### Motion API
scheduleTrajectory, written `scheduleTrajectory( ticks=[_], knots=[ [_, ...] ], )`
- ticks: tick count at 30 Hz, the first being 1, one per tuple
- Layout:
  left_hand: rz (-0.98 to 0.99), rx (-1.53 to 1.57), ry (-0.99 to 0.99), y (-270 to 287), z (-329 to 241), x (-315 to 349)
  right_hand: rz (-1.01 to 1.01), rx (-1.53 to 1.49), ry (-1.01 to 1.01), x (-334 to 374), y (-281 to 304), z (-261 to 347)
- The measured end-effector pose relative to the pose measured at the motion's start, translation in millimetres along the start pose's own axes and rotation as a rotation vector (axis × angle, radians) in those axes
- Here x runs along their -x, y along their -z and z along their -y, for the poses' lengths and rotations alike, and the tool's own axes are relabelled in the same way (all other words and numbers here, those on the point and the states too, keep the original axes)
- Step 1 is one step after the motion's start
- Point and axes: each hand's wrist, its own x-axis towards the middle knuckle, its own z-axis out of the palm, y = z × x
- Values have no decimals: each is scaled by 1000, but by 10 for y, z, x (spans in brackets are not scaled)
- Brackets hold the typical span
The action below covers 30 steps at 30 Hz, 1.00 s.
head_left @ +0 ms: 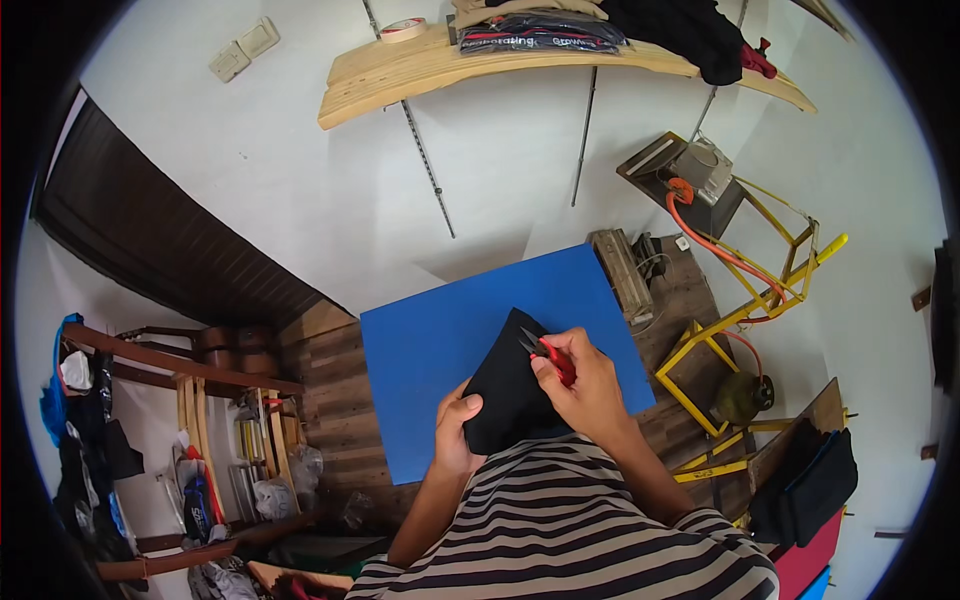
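Head view, left to right. Far left a cluttered wooden rack (200,440) with bags and cloths, dark panelled door (150,235) above it. Centre: blue mat (430,350) lying on the wood-plank floor (335,400).

My left hand (456,432) is closed on the lower left edge of the black cloth (505,395), fingers curled over it, thumb side tucked under. The cloth is plain black, matte, no print visible, folded or bunched into a rough pointed shape with its tip up toward the mat's middle; it's held above the mat, in front of my striped shirt (560,520), between both hands.

My right hand (590,385) grips red-handled thread snips (548,355), fingers wrapped round the handle, metal blades pointing up-left and lying on the cloth's upper right edge. Can't tell if the blades are shut or parted.

Right of the mat: yellow metal frame (745,310) with orange hose (715,245), green gas cylinder (740,395). Black bag (810,480) far right. Wooden shelf (440,65) up top.
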Motion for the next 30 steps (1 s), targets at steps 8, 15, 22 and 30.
scheduleTrajectory(
  ticks=[8, 15, 22, 30],
  knots=[
    [24, -57, -34, 13, -2, -8, -4, -7, 66, -5, -37, 12],
    [-6, -4, -37, -51, 14, 36, -60, 39, 127, 54, -101, 29],
    [54, -14, -28, -6, 7, 52, -51, 93, 156, 116, -98, 88],
    [42, 13, -4, 56, 21, 44, -64, 147, 203, 133, -134, 138]
  ],
)
